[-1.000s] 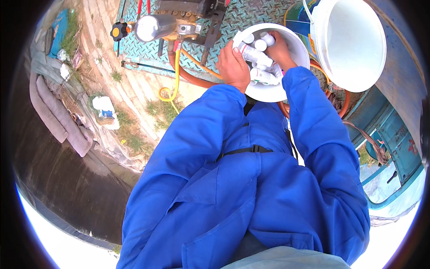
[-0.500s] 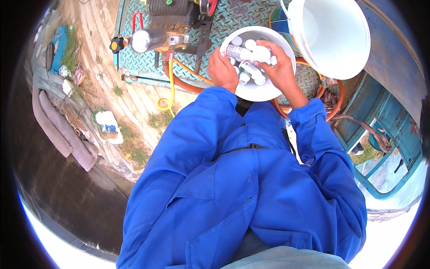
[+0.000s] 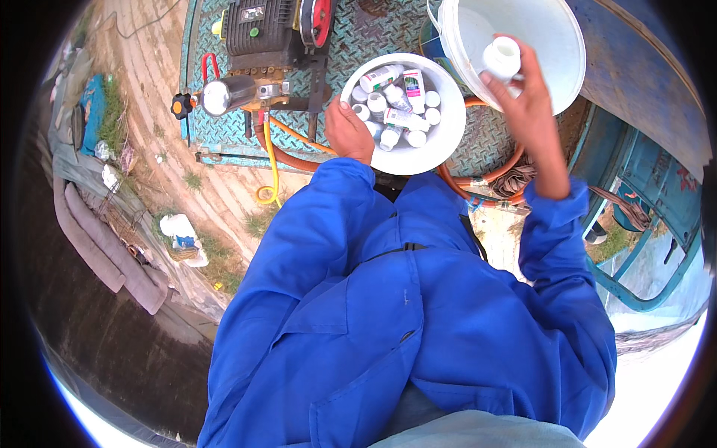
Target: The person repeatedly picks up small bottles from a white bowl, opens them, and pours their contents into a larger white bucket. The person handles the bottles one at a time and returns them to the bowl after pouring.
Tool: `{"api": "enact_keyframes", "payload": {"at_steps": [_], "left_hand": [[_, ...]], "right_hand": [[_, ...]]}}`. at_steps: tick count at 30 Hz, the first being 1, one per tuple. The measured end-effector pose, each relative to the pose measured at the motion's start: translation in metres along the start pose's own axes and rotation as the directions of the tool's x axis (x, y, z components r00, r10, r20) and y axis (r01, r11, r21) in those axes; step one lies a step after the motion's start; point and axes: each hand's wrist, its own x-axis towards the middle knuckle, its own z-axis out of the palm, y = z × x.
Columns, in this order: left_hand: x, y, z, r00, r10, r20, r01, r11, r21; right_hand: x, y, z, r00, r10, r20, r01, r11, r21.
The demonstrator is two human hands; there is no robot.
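Observation:
A white basin full of small white plastic bottles, some with printed labels, sits in front of me on the metal deck. My left hand grips its left rim, thumb over the edge. Up and to the right, my right hand holds a white plastic bottle between thumb and fingers. That bottle is tilted, its round mouth showing without a cap, over the opening of a large white bucket. Part of the bucket's inside is hidden behind the hand.
A pump with a clear-domed cylinder stands on the teal tread-plate deck at the back left. A yellow hose hangs off the deck's edge. Orange hose loops right of the basin, near a teal metal frame.
My right hand has left the basin and moved up and right to the bucket with a white bottle in it. My left hand stays at the basin's left rim.

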Motion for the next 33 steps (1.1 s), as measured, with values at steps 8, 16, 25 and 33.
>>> {"api": "enact_keyframes", "payload": {"at_steps": [8, 16, 25, 33], "left_hand": [[0.0, 0.001, -0.001, 1.0, -0.005, 0.014, 0.005, 1.0, 0.0], [0.0, 0.001, -0.002, 1.0, 0.011, 0.025, -0.011, 1.0, 0.004], [0.0, 0.0, -0.002, 1.0, 0.004, 0.028, -0.004, 1.0, -0.006], [0.001, -0.001, -0.002, 0.999, -0.02, 0.046, 0.019, 1.0, 0.012]], "right_hand": [[0.065, 0.067, -0.074, 0.99, 0.056, 0.128, 0.087, 0.471, -0.878], [0.065, 0.067, -0.1, 0.996, -0.019, 0.086, 0.081, 0.573, -0.815], [0.063, 0.048, -0.126, 0.981, -0.155, 0.114, 0.184, 0.592, -0.785], [0.065, 0.025, -0.135, 0.976, -0.173, 0.131, 0.208, 0.57, -0.795]]}}
